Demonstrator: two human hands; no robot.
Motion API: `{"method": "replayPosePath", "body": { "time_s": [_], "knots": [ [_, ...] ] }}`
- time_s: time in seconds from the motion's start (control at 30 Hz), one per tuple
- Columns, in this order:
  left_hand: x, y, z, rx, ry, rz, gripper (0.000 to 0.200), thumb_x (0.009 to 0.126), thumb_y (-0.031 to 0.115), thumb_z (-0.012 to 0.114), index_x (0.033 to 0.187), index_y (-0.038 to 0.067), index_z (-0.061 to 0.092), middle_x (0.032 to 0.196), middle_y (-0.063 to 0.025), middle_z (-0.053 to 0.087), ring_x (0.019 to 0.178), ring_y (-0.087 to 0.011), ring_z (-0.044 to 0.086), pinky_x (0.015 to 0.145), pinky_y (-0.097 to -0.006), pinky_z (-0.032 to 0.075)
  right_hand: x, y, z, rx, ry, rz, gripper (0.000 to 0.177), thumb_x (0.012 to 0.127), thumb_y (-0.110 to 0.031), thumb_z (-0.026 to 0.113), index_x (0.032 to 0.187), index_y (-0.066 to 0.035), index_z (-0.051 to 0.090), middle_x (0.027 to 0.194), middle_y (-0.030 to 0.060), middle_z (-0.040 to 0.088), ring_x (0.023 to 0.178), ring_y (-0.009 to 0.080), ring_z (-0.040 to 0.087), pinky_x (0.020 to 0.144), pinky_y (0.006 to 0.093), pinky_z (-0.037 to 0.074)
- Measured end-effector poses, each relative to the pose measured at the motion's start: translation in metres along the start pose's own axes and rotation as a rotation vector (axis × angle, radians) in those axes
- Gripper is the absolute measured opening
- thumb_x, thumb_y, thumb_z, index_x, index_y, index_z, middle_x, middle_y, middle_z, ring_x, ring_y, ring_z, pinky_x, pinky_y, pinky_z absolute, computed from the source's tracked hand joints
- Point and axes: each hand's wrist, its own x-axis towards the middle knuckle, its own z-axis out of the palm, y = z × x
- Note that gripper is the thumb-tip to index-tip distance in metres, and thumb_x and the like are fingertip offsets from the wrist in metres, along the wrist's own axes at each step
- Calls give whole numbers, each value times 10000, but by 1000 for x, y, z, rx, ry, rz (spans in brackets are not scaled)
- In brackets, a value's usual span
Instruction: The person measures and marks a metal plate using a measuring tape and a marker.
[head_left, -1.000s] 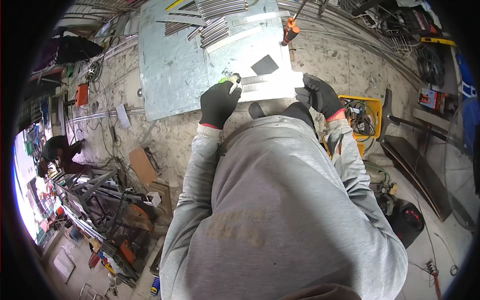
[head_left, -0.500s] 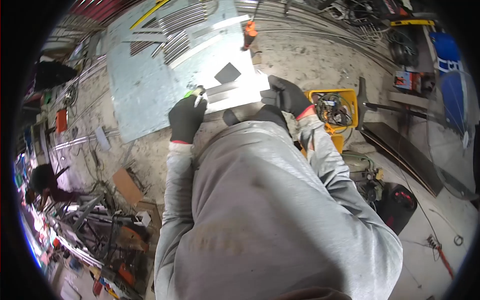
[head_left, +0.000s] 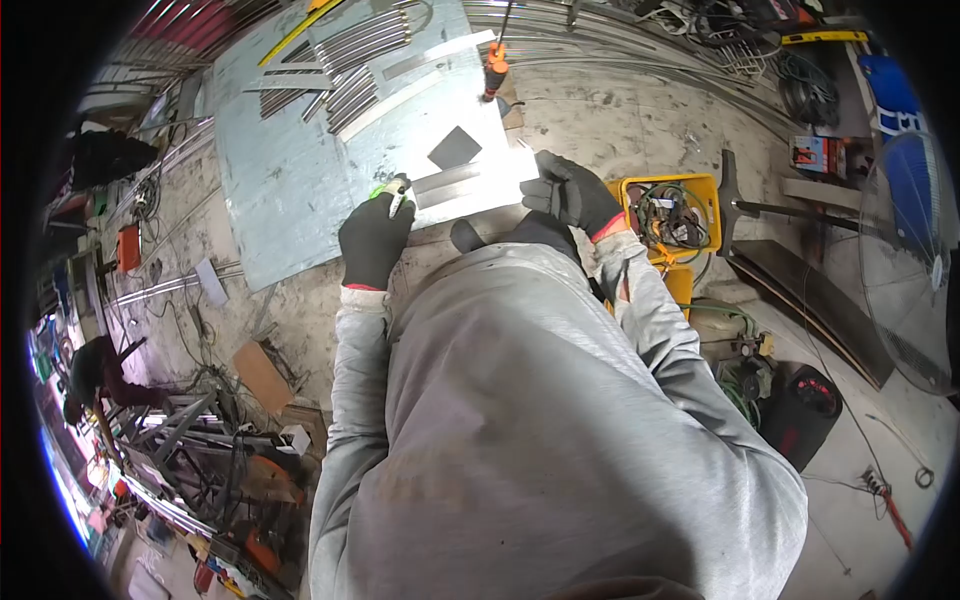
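My left hand (head_left: pixel 376 240), in a black glove, is closed around a small green-and-white thing (head_left: pixel 396 188) whose kind I cannot make out. It is at the left end of a shiny flat metal strip (head_left: pixel 450 192) on the near edge of the light blue sheet (head_left: pixel 280 200). My right hand (head_left: pixel 578 195), gloved too, has its fingers closed at the strip's right end. Glare hides the exact contact there. Just beyond the strip lies a dark square plate (head_left: pixel 455 148).
Cut metal tubes (head_left: pixel 350 75) and a yellow bar (head_left: pixel 300 32) lie on the sheet's far part. An orange-handled tool (head_left: pixel 495 70) stands at its right edge. Right are a yellow bin (head_left: pixel 715 215) with cables, a fan (head_left: pixel 905 260) and a black speaker (head_left: pixel 800 415). Another person (head_left: pixel 100 375) is far left.
Both hands stay almost in place, the right one's fingers shifting only slightly. The view has moved a little. At far left, the other person has changed posture.
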Motion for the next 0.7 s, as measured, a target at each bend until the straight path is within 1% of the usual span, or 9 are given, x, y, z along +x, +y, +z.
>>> {"method": "replayPosePath", "body": {
  "time_s": [0.1, 0.13, 0.17, 0.27, 0.43, 0.47, 0.5, 0.57, 0.7],
  "knots": [
    [0, -11, 13, -79, 101, 83, 342, 954, 346, 664, 1250, 204, 758, 926, -134, 766, 855, -341, 740, 751, -473, 581, -16, -4, 30, -162, 167, -51, 354, 1071, -323, 657, 1281, -37, 658, 1136, 224, 731, 945, 325, 757, 879, 449, 635],
    [0, -11, 13, -92, 125, 98, 332, 949, 351, 672, 1223, 189, 766, 928, -132, 768, 855, -338, 741, 749, -469, 583, -8, -7, 24, -106, 34, 7, 427, 1066, -325, 666, 1364, -22, 622, 1132, 218, 732, 953, 326, 756, 877, 451, 640],
    [-1, -12, 13, -73, 127, 83, 332, 949, 351, 672, 1223, 189, 766, 928, -132, 768, 855, -338, 741, 749, -469, 583, -6, -1, 18, -142, 155, -47, 426, 1095, -336, 611, 1384, -23, 607, 1129, 211, 732, 957, 317, 754, 870, 448, 645],
    [-3, -8, 8, -45, 92, 44, 316, 949, 353, 672, 1192, 180, 777, 923, -135, 767, 851, -338, 741, 745, -468, 582, 0, -9, 3, -55, 17, 63, 401, 1148, -297, 451, 1403, -23, 594, 1175, 188, 721, 996, 304, 742, 874, 434, 647],
    [-1, -8, 8, -68, 63, 12, 334, 921, 360, 693, 1180, 173, 786, 887, -153, 755, 821, -350, 733, 721, -476, 576, -6, -10, 22, -113, 145, 22, 361, 1126, -280, 524, 1384, -46, 618, 1180, 126, 729, 964, 275, 750, 869, 441, 648],
    [-2, -6, 8, -132, 126, 40, 305, 920, 383, 703, 956, 85, 757, 836, -180, 733, 768, -389, 719, 680, -497, 568, -7, -10, 24, -146, 181, 14, 352, 1117, -275, 550, 1376, -50, 627, 1178, 115, 731, 960, 268, 751, 867, 442, 648],
    [-2, -7, 7, -132, 128, 37, 305, 920, 383, 703, 956, 85, 757, 836, -180, 733, 768, -389, 719, 680, -497, 568, -5, -10, 21, -148, 179, 15, 352, 1117, -275, 550, 1376, -50, 627, 1178, 115, 731, 960, 268, 751, 867, 442, 648],
    [-2, -6, 8, -127, 142, 49, 309, 916, 387, 707, 954, 85, 760, 827, -180, 730, 757, -384, 719, 673, -497, 569, -2, -8, 15, -126, 194, -19, 398, 1091, -228, 578, 1418, -1, 590, 1234, 205, 694, 1021, 364, 744, 893, 496, 653],
    [-1, -9, 11, -109, 136, 46, 308, 915, 390, 709, 961, 90, 763, 820, -178, 728, 753, -382, 720, 671, -499, 570, -1, -9, 12, -124, 189, -8, 397, 1088, -224, 586, 1415, 3, 587, 1243, 205, 687, 1016, 368, 744, 895, 503, 652]
  ]
}}
